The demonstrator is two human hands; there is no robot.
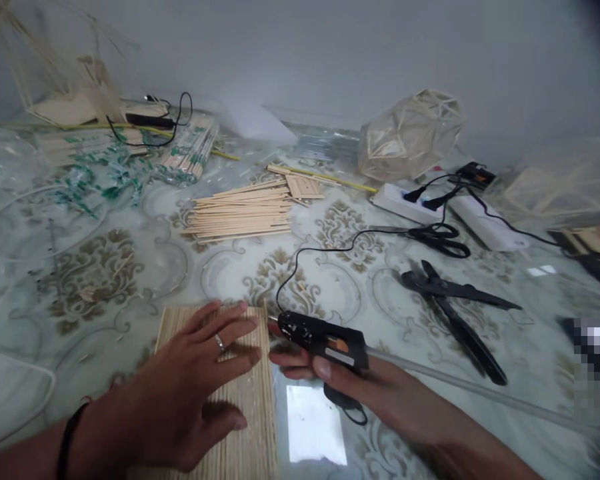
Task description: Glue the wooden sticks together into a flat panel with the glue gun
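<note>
My left hand (pixel 190 380), with a ring on one finger, lies flat with fingers spread on a panel of joined wooden sticks (pixel 250 407) at the near edge of the table. My right hand (pixel 345 383) is closed around a black hot glue gun (pixel 323 337). The gun's nozzle touches the panel's right edge near its far corner. A clear glue stick (pixel 460 383) juts out of the back of the gun to the right. The gun's black cord (pixel 320 253) loops away across the table.
A loose pile of wooden sticks (pixel 243 213) lies mid-table. Black shears (pixel 453 303) and scissors (pixel 437 237) lie right, near a white power strip (pixel 405 203). A stick-built faceted shape (pixel 410 137) stands at the back. Packed sticks (pixel 190 150) and plastic wrap sit far left.
</note>
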